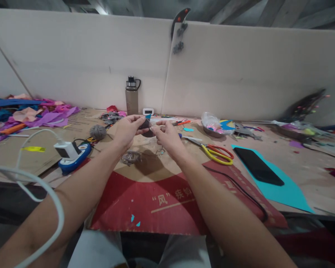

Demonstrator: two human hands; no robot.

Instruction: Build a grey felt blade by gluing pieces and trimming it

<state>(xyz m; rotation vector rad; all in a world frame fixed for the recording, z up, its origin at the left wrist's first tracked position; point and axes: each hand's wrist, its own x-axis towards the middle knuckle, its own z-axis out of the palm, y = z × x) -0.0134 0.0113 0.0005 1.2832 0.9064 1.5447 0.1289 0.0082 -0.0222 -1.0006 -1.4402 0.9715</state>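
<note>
Both arms reach forward over a cardboard-covered table (145,171). My left hand (127,130) and my right hand (167,137) meet above it, fingers pinched on a small dark craft piece (145,125) with a bit of teal at its top edge. The piece hangs a little above the cardboard; its exact shape is hard to make out. Yellow-and-red scissors (216,152) lie just right of my right hand. A grey yarn ball (98,131) sits left of my left hand.
A teal sheet (289,191) with a black phone (257,165) lies at the right. A bowl of scraps (213,127), a bottle (131,96), a white charger on a blue device (72,154) and piles of coloured felt (30,115) ring the work area. White panels close off the back.
</note>
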